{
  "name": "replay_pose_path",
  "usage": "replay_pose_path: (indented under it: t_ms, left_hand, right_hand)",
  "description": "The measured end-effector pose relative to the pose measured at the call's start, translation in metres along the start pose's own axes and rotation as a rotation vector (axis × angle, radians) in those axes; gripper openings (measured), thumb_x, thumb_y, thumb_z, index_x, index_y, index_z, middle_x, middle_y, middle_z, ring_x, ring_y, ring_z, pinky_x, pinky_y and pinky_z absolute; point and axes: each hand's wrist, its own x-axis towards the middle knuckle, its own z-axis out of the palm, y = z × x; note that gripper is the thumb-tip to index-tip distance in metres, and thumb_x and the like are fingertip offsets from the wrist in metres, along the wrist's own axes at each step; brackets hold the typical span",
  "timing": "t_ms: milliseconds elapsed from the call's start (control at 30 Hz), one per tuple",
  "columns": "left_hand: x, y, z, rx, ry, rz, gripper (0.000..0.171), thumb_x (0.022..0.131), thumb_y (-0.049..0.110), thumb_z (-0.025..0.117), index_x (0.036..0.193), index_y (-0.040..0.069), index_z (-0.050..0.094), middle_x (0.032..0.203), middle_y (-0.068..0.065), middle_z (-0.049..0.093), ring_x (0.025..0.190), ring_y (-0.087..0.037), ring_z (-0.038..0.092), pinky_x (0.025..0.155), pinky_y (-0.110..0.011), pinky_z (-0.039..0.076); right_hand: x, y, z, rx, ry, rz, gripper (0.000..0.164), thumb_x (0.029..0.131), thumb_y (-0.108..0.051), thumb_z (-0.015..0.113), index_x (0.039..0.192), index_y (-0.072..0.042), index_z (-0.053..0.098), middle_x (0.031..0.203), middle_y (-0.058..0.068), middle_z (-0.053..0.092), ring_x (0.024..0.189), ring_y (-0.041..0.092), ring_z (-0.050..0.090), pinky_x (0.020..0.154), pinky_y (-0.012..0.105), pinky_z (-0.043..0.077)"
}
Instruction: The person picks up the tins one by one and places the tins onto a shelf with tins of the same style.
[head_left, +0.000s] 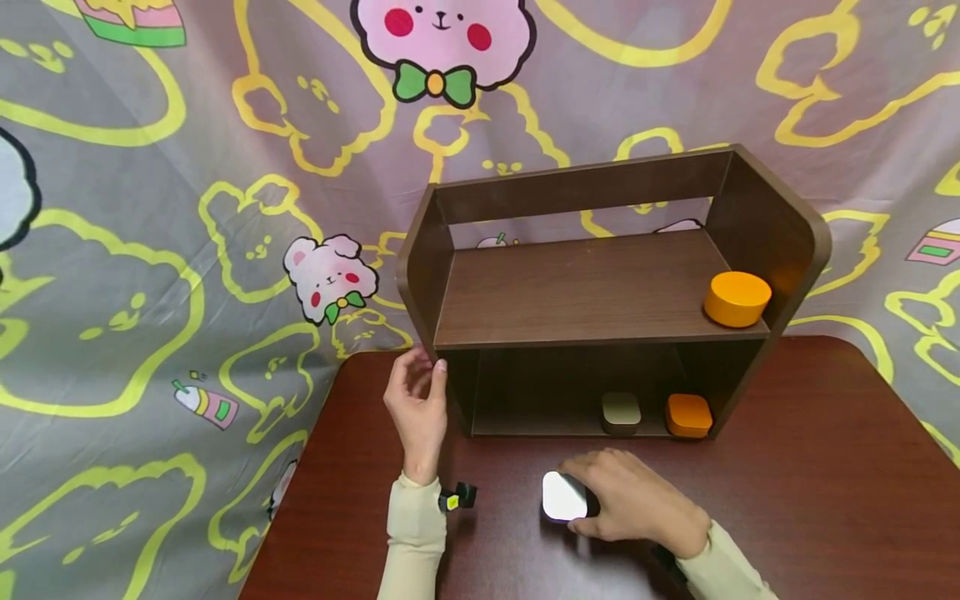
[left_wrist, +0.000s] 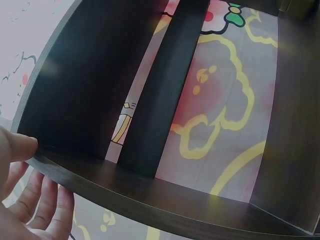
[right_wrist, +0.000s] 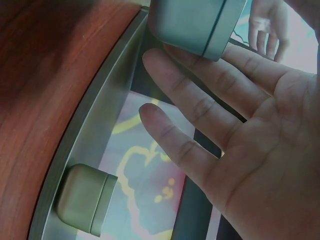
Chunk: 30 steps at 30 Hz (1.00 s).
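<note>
At the front of the table my right hand (head_left: 633, 497) holds a small rounded-square lidded container (head_left: 564, 497), its top white with glare. In the right wrist view that container (right_wrist: 192, 25) looks grey-teal with a seam near one end, and it lies against my fingers. My left hand (head_left: 420, 412) grips the left side panel of a dark brown two-level shelf (head_left: 585, 283). The left wrist view has the thumb (left_wrist: 22, 146) on the panel's inner side and the other fingers outside it.
On the upper level, a round orange container (head_left: 737, 298) stands at the right end. Below it are an olive container (head_left: 621, 412) and a square orange container (head_left: 688, 415). A patterned cloth (head_left: 150, 250) hangs behind the reddish-brown table (head_left: 847, 450).
</note>
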Motion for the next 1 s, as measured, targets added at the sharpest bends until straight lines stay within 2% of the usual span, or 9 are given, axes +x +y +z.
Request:
replay_pose_path:
  t_ms: [367, 700, 1000]
  left_hand:
    - [0.0, -0.001, 0.0, 0.023, 0.001, -0.002, 0.026, 0.092, 0.001, 0.076, 0.115, -0.007, 0.066, 0.106, -0.02, 0.066, 0.095, -0.012, 0.065, 0.085, -0.016, 0.058]
    - [0.0, -0.002, 0.0, 0.012, 0.001, 0.024, 0.025, 0.093, 0.001, 0.075, 0.115, -0.007, 0.067, 0.105, -0.022, 0.067, 0.095, -0.012, 0.065, 0.084, -0.016, 0.058]
    - [0.0, 0.0, 0.001, -0.003, 0.012, -0.007, 0.026, 0.091, 0.0, 0.076, 0.115, -0.007, 0.067, 0.105, -0.019, 0.067, 0.095, -0.01, 0.065, 0.083, -0.016, 0.058]
  right_hand:
    - [0.006, 0.006, -0.003, -0.021, 0.011, 0.003, 0.046, 0.073, -0.04, 0.09, 0.108, -0.019, 0.071, 0.097, -0.011, 0.074, 0.084, 0.002, 0.064, 0.072, 0.029, 0.057]
    - [0.013, 0.006, -0.005, -0.028, 0.025, -0.003, 0.047, 0.073, -0.039, 0.091, 0.11, -0.017, 0.071, 0.099, -0.008, 0.074, 0.085, 0.004, 0.066, 0.071, 0.03, 0.058]
    - [0.019, 0.005, -0.007, -0.016, 0.042, -0.011, 0.051, 0.072, -0.038, 0.091, 0.114, -0.015, 0.072, 0.102, -0.006, 0.076, 0.086, 0.006, 0.068, 0.071, 0.03, 0.059]
